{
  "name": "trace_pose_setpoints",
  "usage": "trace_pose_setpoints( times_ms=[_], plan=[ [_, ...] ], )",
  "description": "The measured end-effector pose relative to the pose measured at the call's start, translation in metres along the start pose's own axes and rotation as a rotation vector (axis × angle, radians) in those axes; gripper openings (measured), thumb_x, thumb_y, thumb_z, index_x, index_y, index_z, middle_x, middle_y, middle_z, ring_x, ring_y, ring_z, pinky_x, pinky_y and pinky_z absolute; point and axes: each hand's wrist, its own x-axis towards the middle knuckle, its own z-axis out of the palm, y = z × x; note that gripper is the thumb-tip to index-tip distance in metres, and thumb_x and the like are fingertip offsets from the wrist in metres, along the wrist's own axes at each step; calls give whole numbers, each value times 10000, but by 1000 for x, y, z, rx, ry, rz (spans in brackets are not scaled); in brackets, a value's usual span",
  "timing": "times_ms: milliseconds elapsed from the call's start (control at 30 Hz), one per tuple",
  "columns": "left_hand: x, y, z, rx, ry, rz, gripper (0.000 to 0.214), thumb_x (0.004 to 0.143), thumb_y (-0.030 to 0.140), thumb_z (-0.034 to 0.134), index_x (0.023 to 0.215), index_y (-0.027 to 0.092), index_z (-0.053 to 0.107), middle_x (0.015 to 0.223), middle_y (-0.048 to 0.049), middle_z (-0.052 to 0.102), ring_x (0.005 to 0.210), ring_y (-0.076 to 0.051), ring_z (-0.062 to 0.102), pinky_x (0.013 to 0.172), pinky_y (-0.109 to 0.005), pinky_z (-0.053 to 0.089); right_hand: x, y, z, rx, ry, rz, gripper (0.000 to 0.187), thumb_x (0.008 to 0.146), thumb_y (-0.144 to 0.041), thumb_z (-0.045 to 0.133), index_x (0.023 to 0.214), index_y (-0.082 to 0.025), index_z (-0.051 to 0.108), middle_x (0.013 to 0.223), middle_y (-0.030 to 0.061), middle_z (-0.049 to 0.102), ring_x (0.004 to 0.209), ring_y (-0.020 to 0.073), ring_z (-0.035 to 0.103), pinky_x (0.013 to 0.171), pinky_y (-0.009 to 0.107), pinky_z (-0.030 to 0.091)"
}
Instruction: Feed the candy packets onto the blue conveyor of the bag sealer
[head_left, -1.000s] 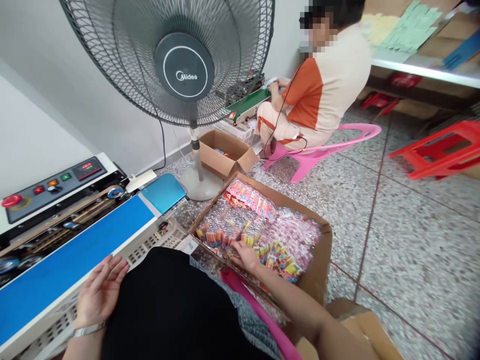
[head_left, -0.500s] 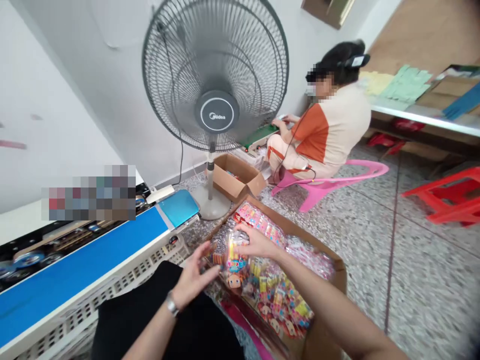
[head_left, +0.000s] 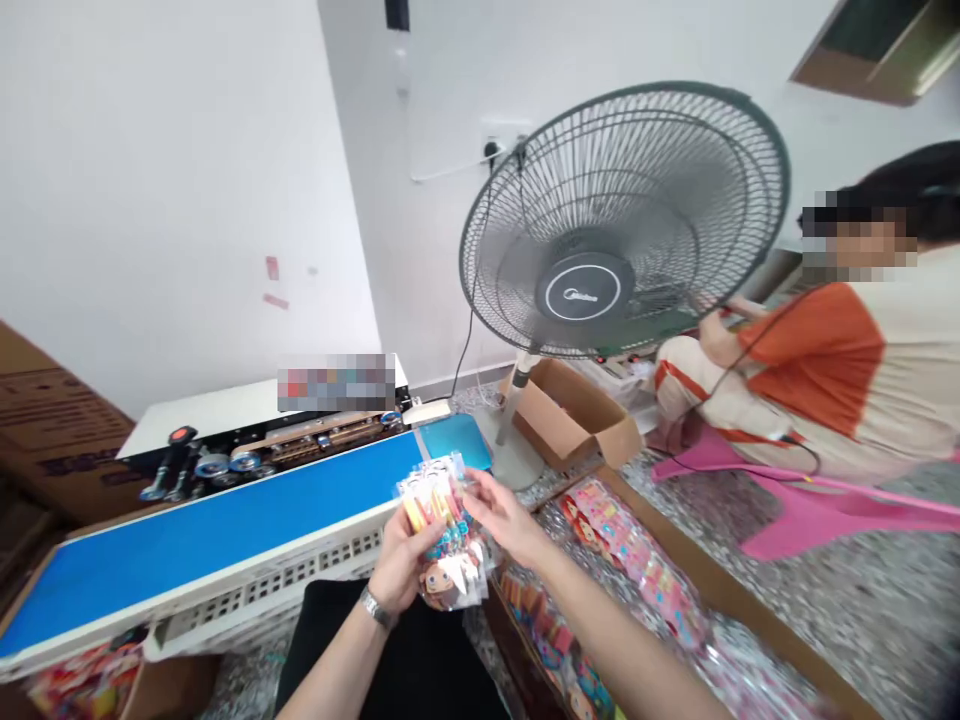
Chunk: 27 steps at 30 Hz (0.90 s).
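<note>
Biggest thing in my view is the standing fan (head_left: 622,220), far and to the right, its grille facing me. Left of it runs the sealing machine with its long blue belt (head_left: 210,530) stretching from the near left toward the middle. On the far right a co-worker (head_left: 840,370) in an orange and cream top sits on a pink chair (head_left: 825,500), busy at a separate station behind the fan. Below the fan stands a small open carton (head_left: 574,415), and near right, on the floor, I see the big cardboard box (head_left: 720,590) full of shiny packets.

Now to the middle: I have a bundle of packets (head_left: 442,530) held up just over the near edge of the belt. My left hand (head_left: 401,570) is wrapped around its lower half from below, fingers curled on the film. My right hand (head_left: 502,515) has thumb and fingertips pinching the bundle's upper right edge.

My read on handling: these look light, clear film bags with small colourful pieces inside, so soft, crinkly and rather slippery against each other. I judge a stack like this fans apart easily, so cupping it from underneath while nipping one top seam is the safe hold. Squeezing the middle hard could crush the contents.
</note>
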Motion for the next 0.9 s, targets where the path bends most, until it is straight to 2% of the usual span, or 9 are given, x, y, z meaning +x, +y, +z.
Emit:
trace_pose_setpoints(
  times_ms=[100, 167, 367, 467, 567, 633, 767, 900],
  plan=[
    [9, 10, -14, -18, 50, 29, 455, 591, 247, 770, 1005, 167, 598, 987, -97, 685, 846, -238, 647, 753, -338, 494, 20, 6, 16, -52, 1, -34, 309, 798, -466, 534, 966, -211, 577, 845, 18, 609, 798, 166, 575, 680, 272, 466],
    [16, 14, -23, -28, 67, 51, 438, 587, 243, 772, 987, 180, 604, 979, -81, 686, 847, -225, 646, 761, -327, 490, 35, 7, 25, -94, 24, -71, 275, 772, -460, 568, 825, -191, 579, 741, -4, 583, 705, 145, 548, 642, 255, 445],
    [39, 19, -51, -90, 98, 96, 408, 608, 213, 761, 983, 193, 603, 977, -60, 684, 850, -203, 640, 779, -321, 484, 71, 5, 45, -103, 83, -111, 264, 709, -428, 639, 701, -195, 515, 651, -33, 490, 613, 118, 458, 569, 224, 378],
    [51, 23, -63, -125, 127, 108, 403, 605, 218, 764, 976, 184, 609, 981, -71, 682, 844, -209, 643, 786, -331, 484, 84, 10, 54, -6, 104, -107, 321, 689, -440, 657, 656, -202, 445, 615, -51, 408, 575, 103, 401, 544, 214, 343],
    [59, 25, -74, -146, 139, 116, 397, 613, 221, 759, 980, 170, 616, 984, -88, 683, 851, -223, 646, 794, -346, 485, 97, 18, 61, 109, 81, -99, 344, 699, -463, 645, 673, -206, 419, 634, -48, 406, 581, 103, 399, 546, 214, 348],
    [63, 26, -82, -160, 153, 124, 394, 621, 224, 754, 989, 174, 622, 999, -88, 683, 876, -230, 643, 810, -352, 483, 106, 24, 62, 113, 128, -104, 333, 706, -471, 637, 706, -210, 431, 648, -43, 425, 593, 109, 422, 555, 218, 364],
    [65, 23, -97, -194, 216, 133, 388, 618, 230, 758, 981, 179, 634, 1005, -80, 687, 890, -233, 643, 814, -343, 484, 128, 35, 56, 60, 309, -133, 340, 718, -507, 601, 841, -224, 460, 715, -11, 527, 653, 148, 520, 579, 249, 418],
    [65, 22, -107, -228, 266, 128, 394, 617, 210, 759, 987, 175, 627, 998, -73, 689, 884, -223, 644, 792, -321, 488, 154, 49, 41, -139, 264, -84, 396, 753, -510, 530, 1001, -208, 460, 756, 37, 621, 678, 190, 597, 593, 289, 465]
  ],
)
